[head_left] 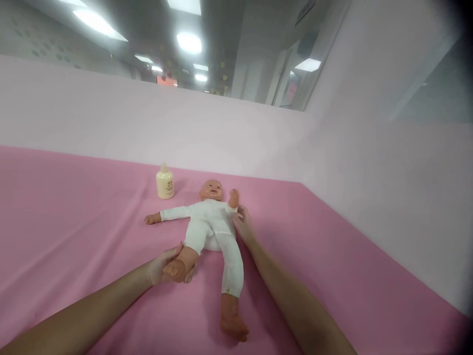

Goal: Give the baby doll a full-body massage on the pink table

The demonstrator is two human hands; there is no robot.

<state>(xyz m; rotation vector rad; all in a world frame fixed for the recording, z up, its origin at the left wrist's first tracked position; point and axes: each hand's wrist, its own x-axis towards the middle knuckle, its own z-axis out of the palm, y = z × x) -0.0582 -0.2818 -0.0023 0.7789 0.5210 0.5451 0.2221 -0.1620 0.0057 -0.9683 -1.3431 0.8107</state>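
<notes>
1. A pink sheet (74, 212) covers the flat surface, which is walled at the back and right by pale pink partitions (229, 133); ceiling lights show above them.
2. The left hand (168, 268) is cupped under the bare foot (175, 269) of a baby doll (210, 222), its grip curled loosely around the foot and ankle, thumb on top.
3. The right hand (244, 224) rests against the doll's side, just below its raised arm; whether that grip pinches the white suit or only touches it cannot be told.
4. The doll lies on its back near the middle of the sheet, head toward the back wall, one arm stretched out flat, one leg bare, the other sleeved down to the ankle.
5. A cream bottle (164, 182) stands upright just beside the doll's head, apart from both hands.
</notes>
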